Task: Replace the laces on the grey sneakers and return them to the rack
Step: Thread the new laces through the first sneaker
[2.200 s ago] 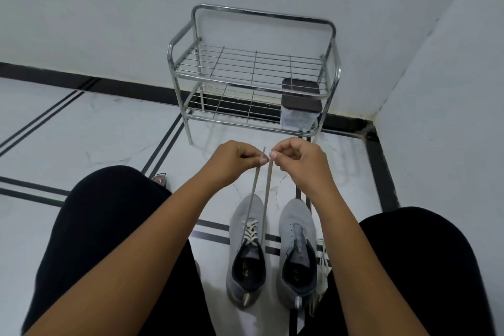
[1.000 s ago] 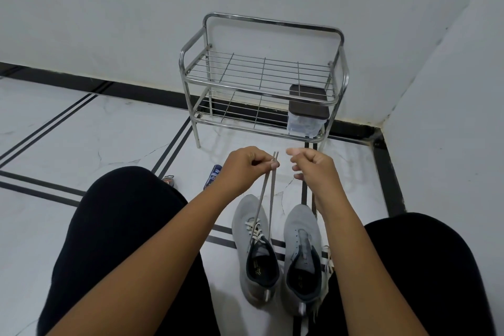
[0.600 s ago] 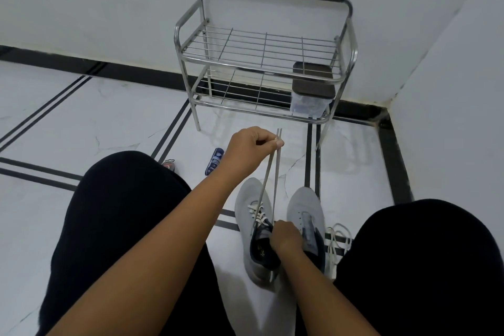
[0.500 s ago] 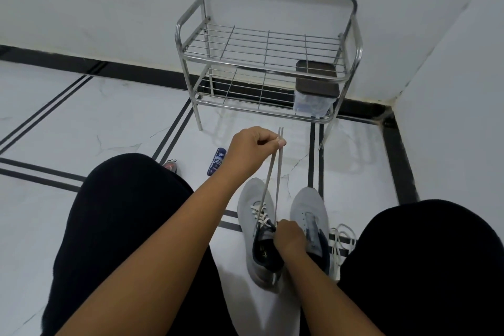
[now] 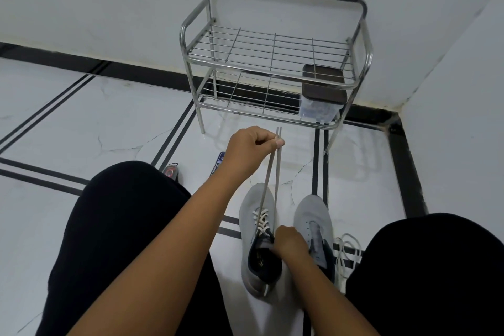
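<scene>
Lacing step, left grey fabric sneaker [image 5: 255,232] on white tiled floor [image 5: 109,123], at 6 o'clock of chrome wire rack [image 5: 272,63]. Left hand [image 5: 249,151] pinching both grey flat lace ends [image 5: 276,166] taut; right hand [image 5: 289,244] gripping tongue area. Next, probably: tying, then lacing right grey sneaker [image 5: 313,229].

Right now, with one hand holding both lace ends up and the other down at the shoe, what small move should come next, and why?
Probably snug the crossings: the left hand pinches both ends of the pale flat lace taut above the left grey sneaker, while the right hand rests at its tongue, likely steadying it. Only the lower eyelets look laced, so threading the next pair should follow.
</scene>
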The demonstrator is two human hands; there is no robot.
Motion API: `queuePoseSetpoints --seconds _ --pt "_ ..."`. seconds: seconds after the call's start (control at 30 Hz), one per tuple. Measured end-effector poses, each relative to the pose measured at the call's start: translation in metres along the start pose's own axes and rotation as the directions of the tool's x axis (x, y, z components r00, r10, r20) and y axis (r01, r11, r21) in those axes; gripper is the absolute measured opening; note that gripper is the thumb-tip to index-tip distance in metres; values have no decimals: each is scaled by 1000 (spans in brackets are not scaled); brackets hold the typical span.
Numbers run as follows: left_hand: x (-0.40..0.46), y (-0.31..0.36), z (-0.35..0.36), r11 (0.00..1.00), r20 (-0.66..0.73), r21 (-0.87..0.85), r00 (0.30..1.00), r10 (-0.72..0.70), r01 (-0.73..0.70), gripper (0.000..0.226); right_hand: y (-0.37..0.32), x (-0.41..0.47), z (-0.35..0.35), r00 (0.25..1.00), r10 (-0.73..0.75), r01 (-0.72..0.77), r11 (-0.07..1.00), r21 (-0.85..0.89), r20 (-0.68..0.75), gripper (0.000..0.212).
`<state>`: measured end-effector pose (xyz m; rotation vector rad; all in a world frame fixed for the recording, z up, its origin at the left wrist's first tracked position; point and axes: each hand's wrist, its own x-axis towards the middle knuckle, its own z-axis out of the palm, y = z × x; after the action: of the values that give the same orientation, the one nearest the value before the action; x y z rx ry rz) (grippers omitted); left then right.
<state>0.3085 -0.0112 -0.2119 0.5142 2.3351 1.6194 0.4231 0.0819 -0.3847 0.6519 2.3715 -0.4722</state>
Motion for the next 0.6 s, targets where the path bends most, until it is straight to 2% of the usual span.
queuePoseSetpoints --seconds 0.07,0.13,0.17,0.2,0.27,0.33,0.4,0.43,0.47,0.53,0.6 --pt "0 1 -1 1000 6 15 1000 -2 2 18 -5 -3 -29 997 -16 25 993 114 -80 22" --pt "1 1 -3 1000 -10 28 1000 -13 13 17 -9 -14 -66 962 -88 171 932 319 -260 22" --pt "2 0 -3 999 -18 33 1000 -21 22 17 -12 -22 -84 938 -131 278 838 470 -321 26" --pt "1 -1 -3 999 -21 32 999 -29 30 17 -14 -34 -99 914 -174 379 692 615 -367 29" --pt "0 -1 -1 998 -4 27 999 -50 50 19 -16 -50 -115 870 -227 494 422 761 -438 21" --pt "-2 -1 3 996 -24 78 998 -49 51 20 -15 -56 -113 864 -186 503 291 814 -467 12" --pt "-4 -2 7 984 -129 177 992 -9 32 20 -14 -55 -107 894 -58 447 159 880 -444 15" --pt "-5 -3 9 979 -180 205 983 15 22 20 -13 -51 -105 903 -6 426 157 891 -430 17" --pt "-5 -3 10 978 -207 208 978 35 9 20 -13 -48 -103 906 -4 413 220 884 -423 19" --pt "-4 -3 16 984 -170 175 984 51 -21 20 -15 -46 -104 910 -156 414 378 828 -384 20" --pt "-4 -3 22 989 -103 140 993 60 -45 21 -19 -47 -105 897 -287 435 428 792 -337 15"
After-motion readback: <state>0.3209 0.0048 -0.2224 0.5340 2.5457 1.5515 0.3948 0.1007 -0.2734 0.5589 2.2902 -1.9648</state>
